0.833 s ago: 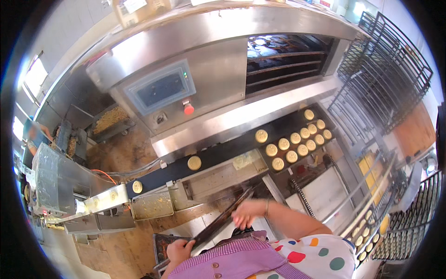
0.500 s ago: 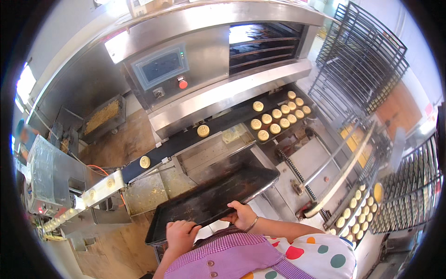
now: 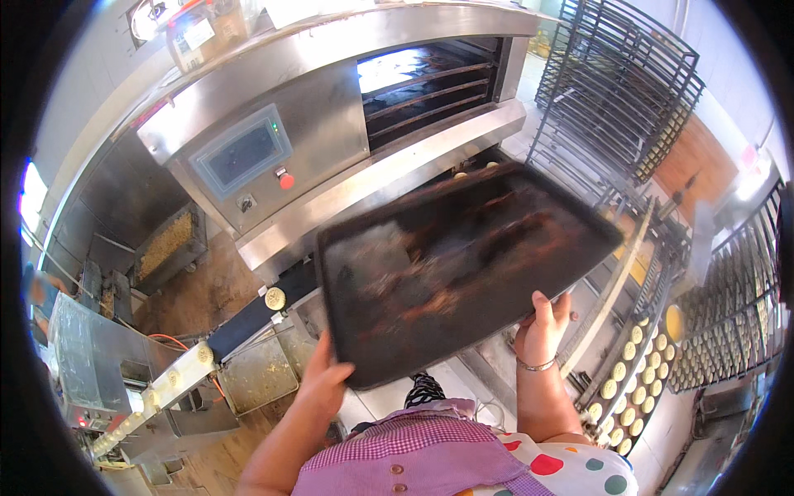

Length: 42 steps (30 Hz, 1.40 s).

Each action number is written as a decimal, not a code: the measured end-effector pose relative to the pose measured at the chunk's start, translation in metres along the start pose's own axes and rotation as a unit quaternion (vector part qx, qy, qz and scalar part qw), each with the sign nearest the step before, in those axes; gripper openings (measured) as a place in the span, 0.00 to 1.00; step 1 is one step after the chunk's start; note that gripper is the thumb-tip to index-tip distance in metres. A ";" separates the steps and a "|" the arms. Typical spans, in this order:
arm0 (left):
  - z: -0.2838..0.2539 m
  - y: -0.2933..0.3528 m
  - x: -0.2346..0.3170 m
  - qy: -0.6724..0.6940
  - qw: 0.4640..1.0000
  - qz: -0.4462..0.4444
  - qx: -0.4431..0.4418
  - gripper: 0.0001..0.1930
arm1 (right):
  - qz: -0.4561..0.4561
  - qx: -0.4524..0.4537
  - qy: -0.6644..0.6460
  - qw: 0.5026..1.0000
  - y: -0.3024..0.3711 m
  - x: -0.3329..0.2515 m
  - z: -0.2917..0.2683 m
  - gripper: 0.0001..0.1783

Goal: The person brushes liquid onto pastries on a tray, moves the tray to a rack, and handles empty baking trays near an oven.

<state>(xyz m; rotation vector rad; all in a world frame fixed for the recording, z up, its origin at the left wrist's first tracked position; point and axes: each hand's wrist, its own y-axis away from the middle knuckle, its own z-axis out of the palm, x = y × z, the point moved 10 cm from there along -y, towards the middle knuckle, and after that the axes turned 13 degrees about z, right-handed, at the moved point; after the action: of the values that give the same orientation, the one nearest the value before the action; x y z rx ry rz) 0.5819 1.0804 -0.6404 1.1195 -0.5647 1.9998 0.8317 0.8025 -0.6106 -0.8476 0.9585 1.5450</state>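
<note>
A large dark baking tray, bare inside and slightly smeared by motion, is held up before me at a tilt. My left hand grips its near left corner, thumb over the rim. On the near right edge my right hand has its thumb over the rim and its other fingers beneath. Under the tray runs a dark conveyor belt, mostly covered by it. Round stamped pastries ride on the visible stretch of belt, and a few show past the tray's far edge.
Behind the belt stands a steel machine with a screen and red button. Tray racks stand at the far right; another rack is nearer. A tray of pastries lies at right. A crumb-filled bin sits at left.
Both hands have raised the tray and carried it forward and right, over the belt and the rows of pastries. My right hand has moved right along with it. Pastries on the belt have shifted.
</note>
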 end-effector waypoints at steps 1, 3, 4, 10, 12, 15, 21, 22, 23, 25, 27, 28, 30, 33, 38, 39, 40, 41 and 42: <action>0.027 -0.041 -0.004 -0.061 0.996 0.041 -0.043 0.45 | -0.063 0.010 -0.030 0.998 -0.006 -0.020 0.017 0.34; 0.090 -0.103 0.005 0.000 0.993 0.055 -0.101 0.46 | -0.181 0.024 -0.096 0.978 -0.017 -0.046 0.057 0.39; 0.104 -0.129 0.011 -0.003 0.992 0.052 -0.117 0.46 | -0.175 0.009 -0.110 0.978 -0.040 -0.045 0.069 0.40; 0.170 -0.266 0.036 -0.030 0.977 0.099 -0.185 0.45 | -0.188 -0.059 -0.153 0.968 -0.187 -0.070 0.119 0.42; 0.173 -0.305 0.042 -0.036 0.978 0.114 -0.171 0.44 | -0.182 -0.083 -0.160 0.967 -0.230 -0.071 0.149 0.42; 0.164 -0.372 0.055 -0.044 0.970 0.155 -0.182 0.42 | -0.155 -0.103 -0.100 0.977 -0.301 -0.070 0.215 0.36; 0.109 -0.380 0.050 -0.185 0.959 0.150 -0.153 0.39 | 0.037 -0.121 -0.030 0.992 -0.376 0.027 0.375 0.51; 0.090 -0.364 0.032 -0.203 0.965 0.099 -0.137 0.39 | 0.049 -0.143 -0.031 0.988 -0.380 0.046 0.403 0.54; 0.069 -0.343 0.017 -0.220 0.967 0.050 -0.121 0.40 | 0.067 -0.158 -0.035 0.985 -0.381 0.052 0.430 0.54; -0.008 -0.299 -0.017 -0.289 0.953 -0.003 -0.087 0.41 | 0.108 -0.180 -0.031 0.977 -0.392 0.064 0.471 0.55; -0.070 -0.242 -0.020 -0.311 0.950 -0.023 0.004 0.39 | 0.132 -0.200 -0.005 0.971 -0.409 0.074 0.503 0.52; -0.097 -0.216 -0.023 -0.318 0.947 -0.028 0.039 0.38 | 0.130 -0.253 0.037 0.958 -0.425 0.073 0.515 0.48; -0.144 -0.166 -0.027 -0.323 0.940 -0.043 0.099 0.37 | 0.149 -0.240 0.075 0.956 -0.433 0.079 0.513 0.42; -0.178 -0.103 -0.029 -0.305 0.935 -0.067 0.166 0.33 | 0.149 -0.262 0.135 0.944 -0.404 0.091 0.490 0.41; -0.230 0.023 -0.071 -0.321 0.925 -0.071 0.192 0.24 | 0.172 -0.323 0.098 0.925 -0.249 0.219 0.423 0.27; -0.230 0.050 -0.069 -0.343 0.913 -0.056 0.213 0.16 | 0.235 -0.308 0.149 0.910 -0.196 0.262 0.389 0.22; -0.235 0.075 -0.081 -0.351 0.912 -0.056 0.202 0.14 | 0.286 -0.319 0.132 0.894 -0.160 0.312 0.350 0.20; -0.251 0.113 -0.099 -0.363 0.906 -0.062 0.210 0.12 | 0.350 -0.313 0.199 0.860 -0.092 0.347 0.317 0.19; -0.259 0.155 -0.111 -0.370 0.902 -0.072 0.211 0.11 | 0.398 -0.310 0.260 0.824 -0.028 0.377 0.273 0.18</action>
<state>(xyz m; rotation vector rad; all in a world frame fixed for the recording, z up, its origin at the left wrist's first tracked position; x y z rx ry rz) 0.3612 1.1176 -0.8713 2.1555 -0.3953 1.5544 0.7883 1.2074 -0.8374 -1.5003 1.3194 2.5028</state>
